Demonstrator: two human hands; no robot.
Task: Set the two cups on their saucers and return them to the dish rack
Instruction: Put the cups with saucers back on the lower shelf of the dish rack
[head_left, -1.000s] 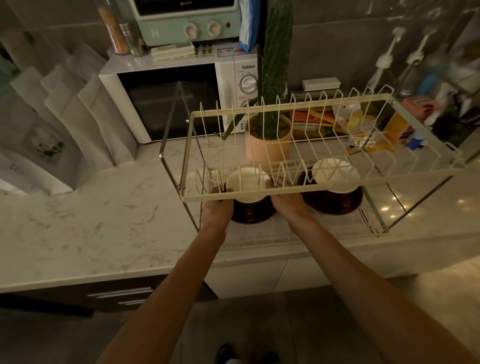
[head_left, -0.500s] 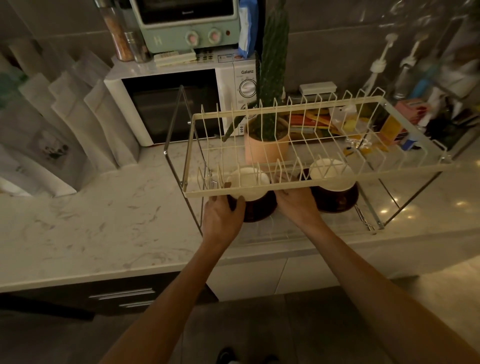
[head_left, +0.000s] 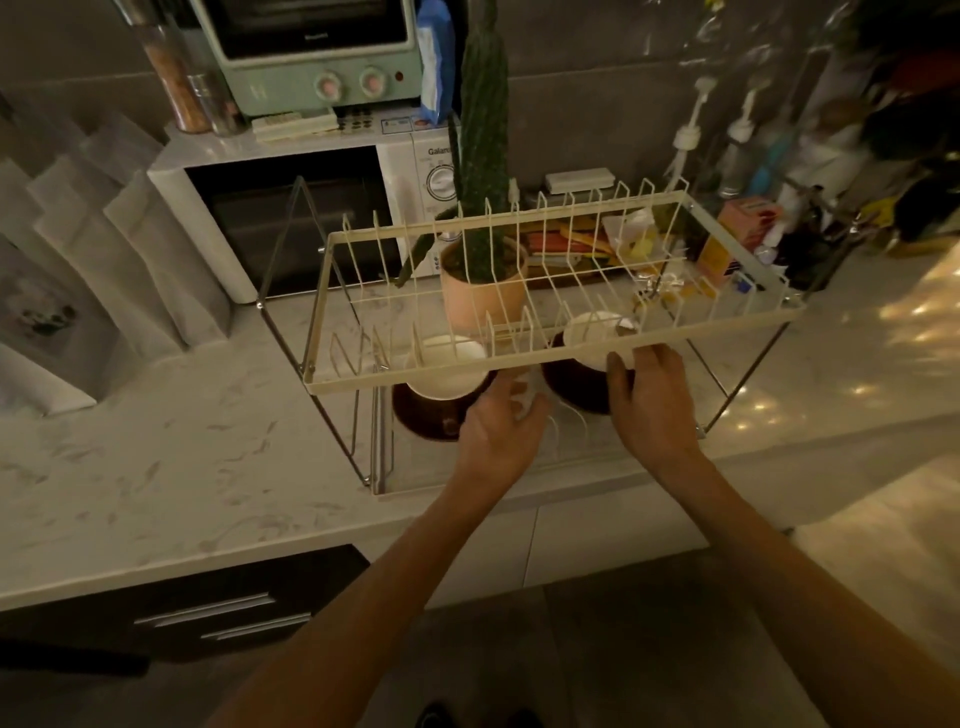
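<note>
Left grip (head_left: 501, 426) pinches the left cup's (head_left: 447, 371) handle; right grip (head_left: 652, 395) loosely touches the right cup (head_left: 592, 332). Both sit on dark saucers (head_left: 431, 418) under the rack's (head_left: 519, 366) top tier. I'd let go gently, keeping knuckles under the wires.

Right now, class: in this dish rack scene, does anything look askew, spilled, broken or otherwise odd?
Nothing stands out. Both white ceramic cups sit upright on their dark brown saucers on the lower tier of the cream wire dish rack, with no visible spill or damage.

White marble counter (head_left: 156, 467), wire dish rack (head_left: 519, 358), microwave (head_left: 291, 218), potted cactus (head_left: 480, 280) on it
</note>
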